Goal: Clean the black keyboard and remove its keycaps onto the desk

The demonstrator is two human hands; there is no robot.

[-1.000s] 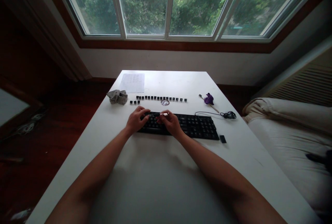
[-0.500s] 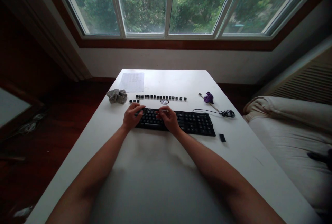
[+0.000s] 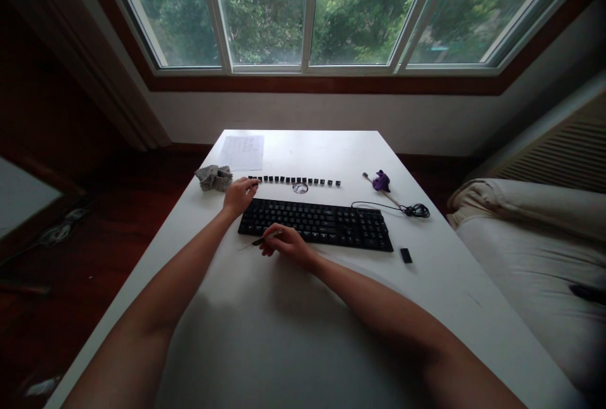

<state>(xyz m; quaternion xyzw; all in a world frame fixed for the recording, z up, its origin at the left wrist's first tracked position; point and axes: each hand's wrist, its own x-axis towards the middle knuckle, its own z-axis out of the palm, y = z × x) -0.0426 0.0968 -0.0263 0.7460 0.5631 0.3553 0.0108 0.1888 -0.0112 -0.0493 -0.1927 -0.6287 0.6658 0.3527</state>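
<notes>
A black keyboard (image 3: 317, 224) lies across the white table (image 3: 293, 333). Beyond it runs a row of loose black keycaps (image 3: 296, 180). My left hand (image 3: 239, 194) reaches past the keyboard's far left corner to the left end of that row, fingers pinched together over the keycaps there; what they grip is too small to name. My right hand (image 3: 283, 243) rests on the table just in front of the keyboard, fingers closed on a thin metal tool (image 3: 258, 242) that points left.
A crumpled grey cloth (image 3: 214, 177) and a sheet of paper (image 3: 242, 152) lie at the far left. A small round lens-like item (image 3: 300, 188), a purple-tipped brush (image 3: 381, 182), the coiled cable (image 3: 415, 210) and one black piece (image 3: 406, 255) lie to the right. A cushion is at the right.
My left hand left the keyboard and moved up to the keycap row. My right hand drew back off the keys with the tool and came down in front of the keyboard.
</notes>
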